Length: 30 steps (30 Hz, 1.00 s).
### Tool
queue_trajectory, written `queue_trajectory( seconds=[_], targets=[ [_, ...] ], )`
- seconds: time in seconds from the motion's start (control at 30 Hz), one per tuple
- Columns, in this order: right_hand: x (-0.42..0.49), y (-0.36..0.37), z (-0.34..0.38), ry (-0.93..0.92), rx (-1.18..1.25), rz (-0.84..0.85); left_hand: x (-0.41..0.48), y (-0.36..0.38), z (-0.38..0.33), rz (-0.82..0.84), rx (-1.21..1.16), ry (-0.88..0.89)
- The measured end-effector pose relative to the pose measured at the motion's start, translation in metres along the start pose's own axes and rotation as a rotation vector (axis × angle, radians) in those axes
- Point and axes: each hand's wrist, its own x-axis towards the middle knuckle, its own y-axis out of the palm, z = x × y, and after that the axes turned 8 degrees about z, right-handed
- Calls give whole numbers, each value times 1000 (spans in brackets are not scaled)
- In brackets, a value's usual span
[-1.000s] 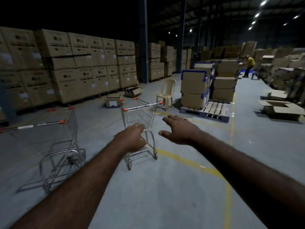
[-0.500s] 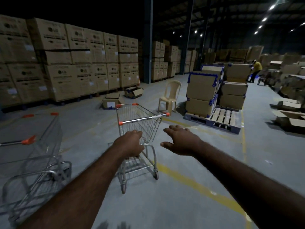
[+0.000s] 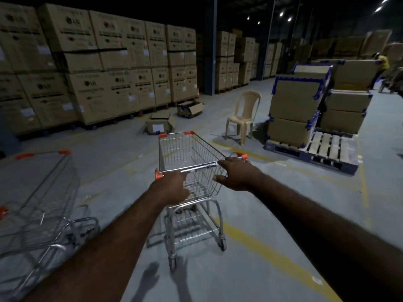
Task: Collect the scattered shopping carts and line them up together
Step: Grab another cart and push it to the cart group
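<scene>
Forearms [image 3: 122, 236] bare; left hand [image 3: 172, 188], right hand [image 3: 237, 175] bare

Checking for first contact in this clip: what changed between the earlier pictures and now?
Both hands reached forward to the handle of the cart. The right hand lays its fingers over the handle's right end. The left hand is curled at the left end, grip unclear. The camera came closer, so the second cart slid toward the left edge. Chair and pallet stayed put.
</scene>
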Motion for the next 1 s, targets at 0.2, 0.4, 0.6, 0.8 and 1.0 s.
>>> queue_trajectory(
  seconds=[0.2, 0.4, 0.6, 0.8, 1.0],
  targets=[
    [147, 25, -56, -53, 28, 96, 124, 5, 30, 59, -50, -149],
    [248, 54, -82, -76, 36, 205, 203, 30, 44, 111, -123, -189],
    [305, 89, -102, 17, 140, 326, 260, 71, 72, 160, -194, -218],
    [338, 94, -108, 121, 29, 412, 294, 70, 87, 184, -179, -246],
    [365, 93, -96, 220, 112, 459, 324, 60, 125, 150, -133, -158]
  ],
)
